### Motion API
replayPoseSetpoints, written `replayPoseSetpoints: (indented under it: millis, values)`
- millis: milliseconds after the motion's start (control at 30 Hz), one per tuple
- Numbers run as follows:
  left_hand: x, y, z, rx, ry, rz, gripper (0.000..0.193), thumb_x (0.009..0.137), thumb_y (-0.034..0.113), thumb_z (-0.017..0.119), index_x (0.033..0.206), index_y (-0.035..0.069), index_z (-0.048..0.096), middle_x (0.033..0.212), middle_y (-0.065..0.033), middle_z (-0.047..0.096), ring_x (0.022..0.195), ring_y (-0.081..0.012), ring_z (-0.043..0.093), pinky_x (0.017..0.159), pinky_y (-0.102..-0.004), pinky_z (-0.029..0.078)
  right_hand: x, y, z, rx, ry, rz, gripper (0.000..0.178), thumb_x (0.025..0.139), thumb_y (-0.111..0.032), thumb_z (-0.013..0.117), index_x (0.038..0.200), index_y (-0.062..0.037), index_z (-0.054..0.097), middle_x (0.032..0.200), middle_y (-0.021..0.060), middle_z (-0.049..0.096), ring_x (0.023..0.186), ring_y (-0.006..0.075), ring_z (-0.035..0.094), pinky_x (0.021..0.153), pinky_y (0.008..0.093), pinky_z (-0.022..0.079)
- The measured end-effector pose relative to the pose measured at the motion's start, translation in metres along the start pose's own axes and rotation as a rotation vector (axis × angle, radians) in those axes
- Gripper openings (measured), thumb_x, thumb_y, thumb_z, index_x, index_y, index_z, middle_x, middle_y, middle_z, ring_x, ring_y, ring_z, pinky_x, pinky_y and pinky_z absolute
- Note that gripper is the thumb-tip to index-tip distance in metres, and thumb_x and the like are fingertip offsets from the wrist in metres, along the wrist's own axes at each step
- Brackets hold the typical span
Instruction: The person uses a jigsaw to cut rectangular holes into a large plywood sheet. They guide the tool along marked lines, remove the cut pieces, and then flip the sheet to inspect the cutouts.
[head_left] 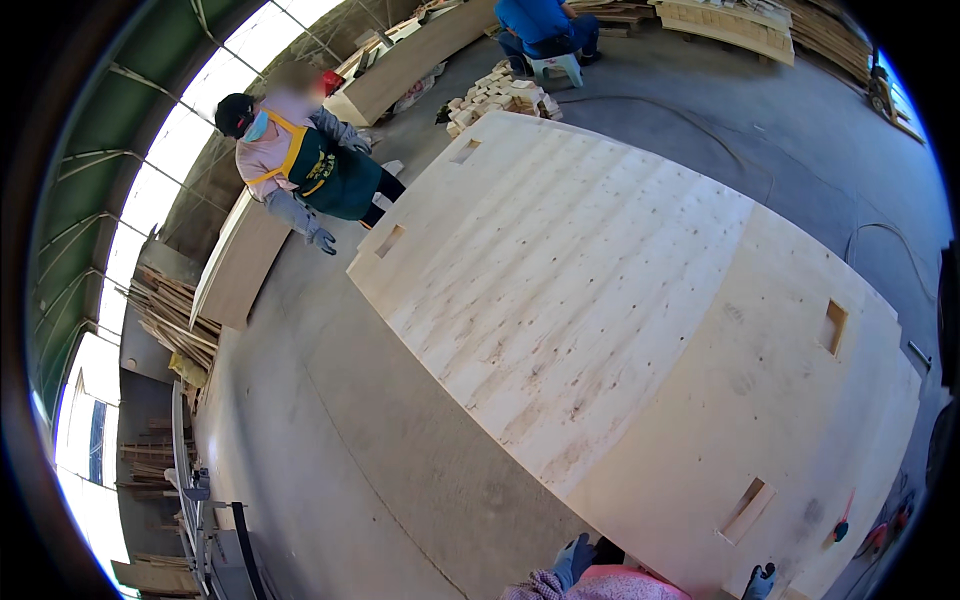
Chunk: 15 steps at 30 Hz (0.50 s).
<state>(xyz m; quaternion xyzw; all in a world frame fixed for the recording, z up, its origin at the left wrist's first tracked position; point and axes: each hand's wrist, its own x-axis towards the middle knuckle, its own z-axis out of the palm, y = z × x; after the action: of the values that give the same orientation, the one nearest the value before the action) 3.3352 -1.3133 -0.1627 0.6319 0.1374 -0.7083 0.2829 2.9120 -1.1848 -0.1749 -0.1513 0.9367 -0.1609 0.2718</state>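
A large pale plywood panel (590, 300) lies in front of me, stretching from the lower right to the upper middle. Rectangular slots are cut near its corners; the near one holds a wood strip (748, 513). My left hand (574, 560), in a blue-grey glove, is beside the panel's near left edge with its fingers stretched out, nothing seen in it. Gloved too, my right hand (760, 581) is over the panel's near end, fingers apart, partly cut off by the picture's lower edge. A small tool with a red shaft (842, 528) rests on the panel near my right hand.
A co-worker (315, 165) in a green apron and gloves stands by the far left corner. Another person in blue (540, 30) sits on a stool (557, 68) behind a pile of wood blocks (503, 100). Stacked boards (240, 260) stand left; a hose (690, 120) crosses the floor.
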Motion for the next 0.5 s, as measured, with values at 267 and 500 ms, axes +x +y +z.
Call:
replayPoseSetpoints:
  millis: [267, 500]
  values:
    - [0.013, 0.017, 0.06, -0.005, 0.019, -0.121, 0.054, 0.083, 0.043, 0.049, 0.121, 0.006, 0.041, 0.119, -0.0127, 0.047, 0.108, -0.027, 0.046, 0.092, -0.0364, 0.038, 0.045, 0.035, 0.055, 0.367, -0.054, 0.536, 0.051, 0.079, -0.049, 0.054, 0.108, -0.007, 0.051, 0.092, 0.0075, 0.055, 0.083, 0.0197, 0.053, 0.071, 0.0332, 0.046]
    - [0.057, 0.004, 0.026, -0.017, -0.221, -0.101, 0.057, 0.082, 0.045, 0.049, 0.125, 0.009, 0.037, 0.121, -0.0113, 0.044, 0.11, -0.0291, 0.044, 0.092, -0.0434, 0.039, 0.021, -0.024, 0.085, 0.443, 0.009, 0.332, 0.054, 0.085, -0.042, 0.05, 0.115, 0.0026, 0.046, 0.106, 0.0103, 0.054, 0.087, 0.0189, 0.05, 0.079, 0.028, 0.04]
